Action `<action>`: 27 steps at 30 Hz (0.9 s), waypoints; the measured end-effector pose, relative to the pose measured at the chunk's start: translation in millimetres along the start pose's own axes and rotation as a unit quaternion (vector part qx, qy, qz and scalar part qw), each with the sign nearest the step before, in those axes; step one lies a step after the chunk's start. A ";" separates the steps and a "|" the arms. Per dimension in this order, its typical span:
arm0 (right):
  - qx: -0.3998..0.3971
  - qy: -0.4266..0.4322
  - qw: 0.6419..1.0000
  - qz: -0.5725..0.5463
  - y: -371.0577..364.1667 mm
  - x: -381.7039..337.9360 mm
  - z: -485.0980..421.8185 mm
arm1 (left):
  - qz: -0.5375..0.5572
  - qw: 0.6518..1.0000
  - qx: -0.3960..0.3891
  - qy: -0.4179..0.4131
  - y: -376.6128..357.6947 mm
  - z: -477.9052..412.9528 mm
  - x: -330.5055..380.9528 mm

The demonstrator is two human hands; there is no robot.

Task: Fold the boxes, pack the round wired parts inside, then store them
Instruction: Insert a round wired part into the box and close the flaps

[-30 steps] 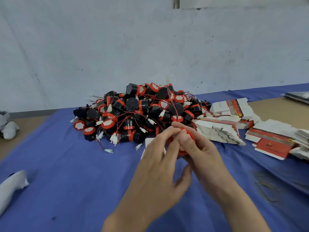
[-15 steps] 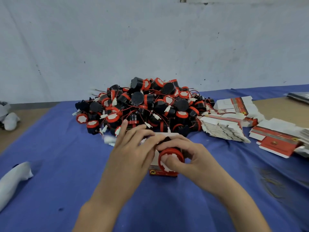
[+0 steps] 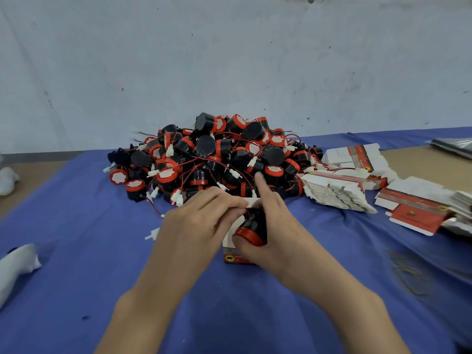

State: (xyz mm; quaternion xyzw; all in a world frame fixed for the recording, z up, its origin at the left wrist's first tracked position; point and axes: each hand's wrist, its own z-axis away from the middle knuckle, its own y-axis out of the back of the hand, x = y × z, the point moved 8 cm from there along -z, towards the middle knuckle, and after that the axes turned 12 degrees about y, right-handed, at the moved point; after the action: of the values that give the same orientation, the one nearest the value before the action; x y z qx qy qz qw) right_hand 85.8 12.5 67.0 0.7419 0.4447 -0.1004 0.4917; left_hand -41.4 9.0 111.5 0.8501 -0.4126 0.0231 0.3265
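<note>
1. Half a second on, the round wired part (image 3: 251,227) has tipped over. Its red face, which looked up at the camera, now points down toward the viewer with the black body uppermost, and the right index finger has lifted clear.
2. The right hand (image 3: 278,236) grips the part between thumb and lower fingers. The left hand (image 3: 201,221) curls over the box (image 3: 236,259) and pinches its far white flap back.
3. That box stands on the blue cloth (image 3: 76,238) over the bench (image 3: 419,164), just in front of the pile (image 3: 217,159) of loose parts, with the held part at its mouth.
4. This looks like the packing step: the part needs pushing fully down and its wire tucked in before the flaps close.
5. Both hands hide the wire, the plug and the box's inside, so depth is anyone's guess. Flat boxes (image 3: 339,190) lie stacked to the right, and the faint loops on the cloth near them are too dim to name.
</note>
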 end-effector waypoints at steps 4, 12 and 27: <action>0.017 0.004 0.999 0.032 8.4 -5.4 -4.5 | 0.053 0.996 -0.018 0.077 -2.1 0.2 -14.8; 0.205 -0.006 0.954 -0.217 25.9 -1.6 2.7 | 0.215 0.954 -0.049 0.205 -16.6 6.2 -21.1; 0.482 -0.018 0.816 -0.318 32.3 4.6 21.0 | 0.529 0.748 -0.057 0.397 -65.3 32.3 14.6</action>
State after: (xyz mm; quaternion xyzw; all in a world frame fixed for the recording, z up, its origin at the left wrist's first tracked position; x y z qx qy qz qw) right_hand 119.1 -6.0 74.5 0.6992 0.5416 -0.4661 0.0204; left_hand 7.5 9.6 55.6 0.3896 -0.6299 0.5043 0.4439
